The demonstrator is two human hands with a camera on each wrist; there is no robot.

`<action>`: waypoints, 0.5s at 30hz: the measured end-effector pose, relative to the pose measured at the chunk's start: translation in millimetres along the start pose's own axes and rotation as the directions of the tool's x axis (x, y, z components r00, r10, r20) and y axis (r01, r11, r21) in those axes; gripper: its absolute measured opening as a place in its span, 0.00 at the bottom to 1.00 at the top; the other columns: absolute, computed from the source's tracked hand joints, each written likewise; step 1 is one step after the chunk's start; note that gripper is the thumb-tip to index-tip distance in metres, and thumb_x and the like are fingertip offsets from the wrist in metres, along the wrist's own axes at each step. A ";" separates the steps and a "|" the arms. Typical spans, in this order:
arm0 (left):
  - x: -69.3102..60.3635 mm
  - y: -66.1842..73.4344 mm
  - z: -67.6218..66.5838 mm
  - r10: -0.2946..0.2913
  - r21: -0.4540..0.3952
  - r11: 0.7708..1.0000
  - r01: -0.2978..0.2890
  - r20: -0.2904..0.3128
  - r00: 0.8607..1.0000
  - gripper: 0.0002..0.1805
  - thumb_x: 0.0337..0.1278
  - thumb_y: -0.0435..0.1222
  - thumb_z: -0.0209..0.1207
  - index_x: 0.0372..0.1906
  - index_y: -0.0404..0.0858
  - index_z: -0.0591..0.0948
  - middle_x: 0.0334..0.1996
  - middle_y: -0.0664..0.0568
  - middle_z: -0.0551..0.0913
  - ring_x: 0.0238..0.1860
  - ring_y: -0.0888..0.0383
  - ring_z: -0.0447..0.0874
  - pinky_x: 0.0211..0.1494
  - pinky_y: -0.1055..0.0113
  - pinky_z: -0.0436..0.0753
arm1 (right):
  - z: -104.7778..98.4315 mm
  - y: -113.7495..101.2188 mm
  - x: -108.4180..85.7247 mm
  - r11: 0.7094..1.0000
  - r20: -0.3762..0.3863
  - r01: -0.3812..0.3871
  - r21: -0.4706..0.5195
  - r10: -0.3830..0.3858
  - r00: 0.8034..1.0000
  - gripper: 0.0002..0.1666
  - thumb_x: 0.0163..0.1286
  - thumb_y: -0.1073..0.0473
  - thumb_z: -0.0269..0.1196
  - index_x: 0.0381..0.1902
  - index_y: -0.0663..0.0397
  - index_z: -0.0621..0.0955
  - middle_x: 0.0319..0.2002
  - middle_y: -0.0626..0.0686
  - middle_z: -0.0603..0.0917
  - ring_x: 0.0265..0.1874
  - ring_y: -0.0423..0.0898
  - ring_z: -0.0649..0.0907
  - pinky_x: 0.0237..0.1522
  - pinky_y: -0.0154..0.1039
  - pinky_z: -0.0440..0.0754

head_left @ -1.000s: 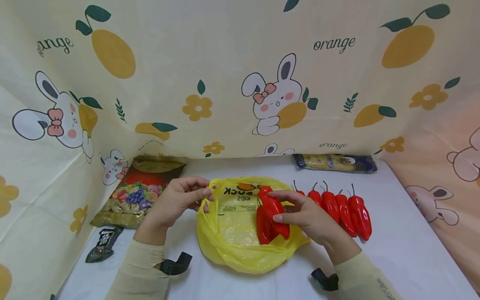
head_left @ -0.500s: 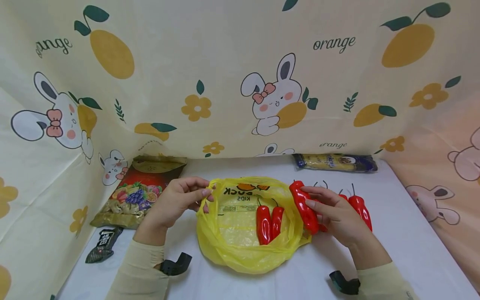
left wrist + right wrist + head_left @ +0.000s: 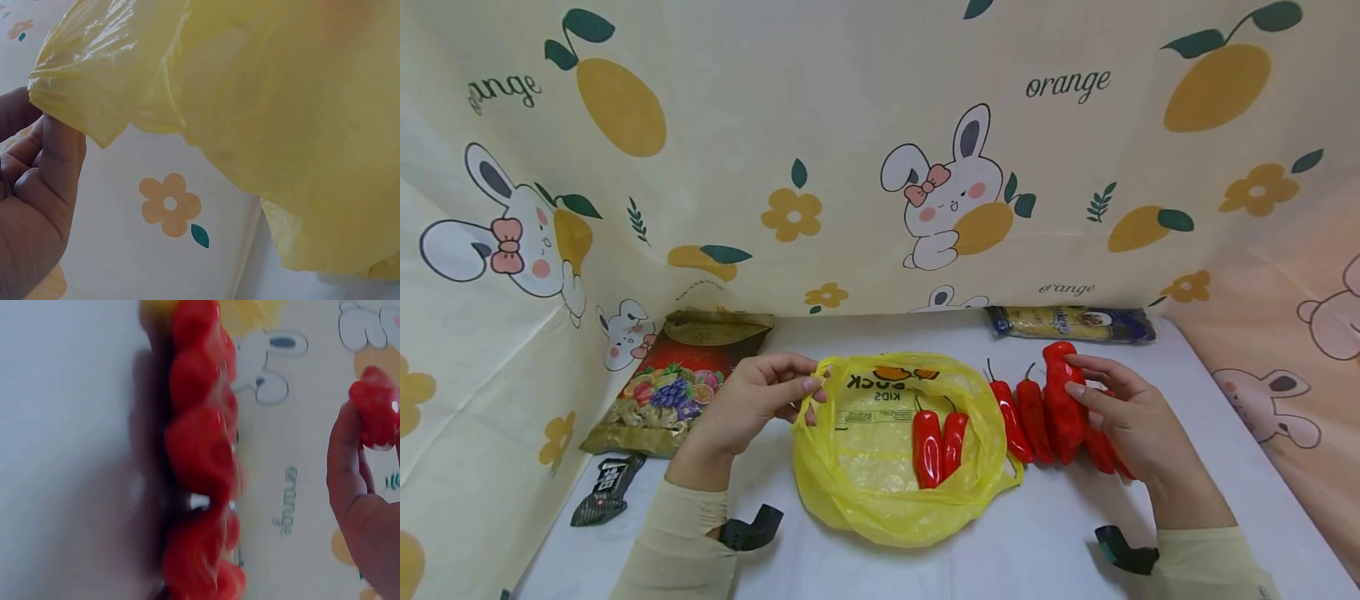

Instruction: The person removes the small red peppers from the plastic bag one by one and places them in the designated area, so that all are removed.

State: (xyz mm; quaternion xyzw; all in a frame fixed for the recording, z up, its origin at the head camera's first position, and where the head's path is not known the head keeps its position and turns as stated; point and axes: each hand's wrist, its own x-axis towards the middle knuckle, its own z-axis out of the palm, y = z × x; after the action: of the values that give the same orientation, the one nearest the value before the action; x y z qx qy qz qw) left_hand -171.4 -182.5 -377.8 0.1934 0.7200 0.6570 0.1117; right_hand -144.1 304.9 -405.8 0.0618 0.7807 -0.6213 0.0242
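Note:
My left hand (image 3: 756, 404) pinches the left rim of a yellow plastic bag (image 3: 880, 521), whose mouth faces up. The gathered plastic (image 3: 81, 94) shows between thumb and fingers in the left wrist view. Two red chili peppers (image 3: 927, 450) lie inside the bag. My right hand (image 3: 1131, 421) grips another red chili pepper (image 3: 1062, 387) between thumb and fingers, above a row of red peppers (image 3: 1011, 421) to the bag's right. That held pepper (image 3: 378, 409) appears raised off the table in the right wrist view. It partly hides the row behind it.
A gold and red fruit-printed pouch (image 3: 677, 387) lies at the left, with a small black packet (image 3: 608, 490) in front. A long pasta-like package (image 3: 1071, 324) rests along the back cloth wall (image 3: 842, 125). White cloth covers the table (image 3: 827, 571).
My right hand has carried its pepper rightward from over the bag's mouth to above the row, uncovering the second pepper inside the bag. The left hand and bag stay put.

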 end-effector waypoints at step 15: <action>0.0 -1.2 0.8 0.000 -0.010 1.000 0.000 0.005 1.000 0.10 0.79 0.25 0.59 0.56 0.21 0.82 0.40 0.37 0.90 0.29 0.54 0.90 0.36 0.66 0.87 | -49.1 18.4 4.9 0.996 -0.157 0.017 0.087 -0.003 0.988 0.33 0.78 0.51 0.72 0.78 0.39 0.79 0.61 0.41 0.74 0.54 0.39 0.76 0.43 0.31 0.86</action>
State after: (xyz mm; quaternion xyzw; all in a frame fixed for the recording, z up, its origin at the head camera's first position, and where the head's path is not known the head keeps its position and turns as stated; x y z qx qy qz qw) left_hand -171.2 -181.9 -379.1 0.1946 0.7163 0.6603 0.1146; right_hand -144.7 357.0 -413.1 0.1077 0.7524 -0.6484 -0.0433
